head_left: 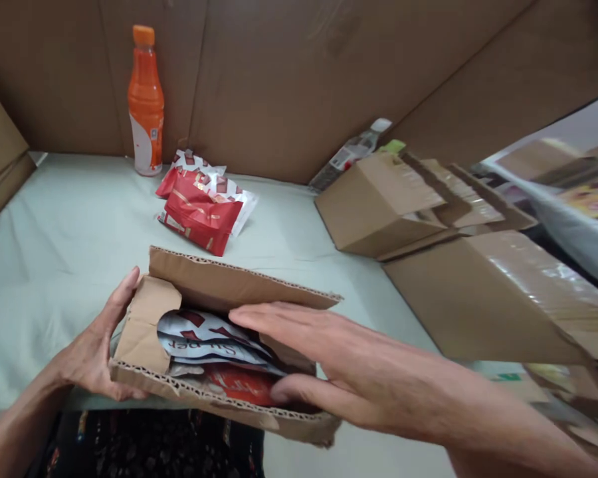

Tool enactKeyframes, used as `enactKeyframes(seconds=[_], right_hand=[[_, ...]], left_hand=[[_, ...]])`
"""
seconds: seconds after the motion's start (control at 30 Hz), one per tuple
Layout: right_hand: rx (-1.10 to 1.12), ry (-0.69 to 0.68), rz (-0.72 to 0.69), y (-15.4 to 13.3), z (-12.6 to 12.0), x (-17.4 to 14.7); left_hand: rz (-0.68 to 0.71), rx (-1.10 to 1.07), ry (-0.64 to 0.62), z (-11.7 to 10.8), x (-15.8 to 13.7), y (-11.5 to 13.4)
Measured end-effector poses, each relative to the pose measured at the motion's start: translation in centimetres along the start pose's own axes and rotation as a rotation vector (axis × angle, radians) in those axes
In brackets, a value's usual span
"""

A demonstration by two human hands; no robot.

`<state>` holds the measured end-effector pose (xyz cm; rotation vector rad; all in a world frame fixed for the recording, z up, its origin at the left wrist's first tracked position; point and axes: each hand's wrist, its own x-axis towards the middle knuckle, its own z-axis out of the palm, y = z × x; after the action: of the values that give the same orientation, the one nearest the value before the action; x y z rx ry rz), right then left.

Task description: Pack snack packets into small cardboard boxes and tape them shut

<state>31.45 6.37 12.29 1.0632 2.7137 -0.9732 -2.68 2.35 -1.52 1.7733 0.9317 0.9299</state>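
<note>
An open cardboard box point(244, 275) is tilted towards me near the front edge of the cloth-covered surface. My left hand point(102, 348) grips its left end, thumb up along the corner and fingers at the near lower side. Inside lie white packets point(204, 345) with dark red shapes and the printed word "Super", and a red packet point(242, 384) on the near side. My right hand point(323, 358) reaches over the right part of the box, fingers stretched out and thumb apart. The thumb is beside the red packet; whether the fingers press on the packets I cannot tell.
Red and white snack packets point(202, 209) lie beyond the box. An orange drink bottle point(146, 106) stands at the back left. A clear bottle point(351, 156) leans behind cardboard boxes point(373, 202) on the right. Tall cardboard walls point(279, 86) enclose the back.
</note>
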Motion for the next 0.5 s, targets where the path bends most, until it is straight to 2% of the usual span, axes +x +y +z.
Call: enactKeyframes(seconds=[0.13,0.3,0.4,0.5], right_hand=[[-0.053,-0.129,0.019,-0.9,-0.2,2.6],[-0.155,-0.101,-0.04,-0.7,0.9,4.2],[-0.169,0.051,-0.105,-0.2,1.9,3.7],[-0.067,0.37,-0.174,-0.1,2.1,2.1]], left_hand=[[0.019,0.056,-0.008,-0.1,-0.4,-0.5],[0.025,0.07,-0.014,-0.1,-0.5,-0.5],[0.018,0.039,-0.034,0.0,-0.3,-0.3],[-0.036,0.043,-0.023,0.1,-0.1,-0.3]])
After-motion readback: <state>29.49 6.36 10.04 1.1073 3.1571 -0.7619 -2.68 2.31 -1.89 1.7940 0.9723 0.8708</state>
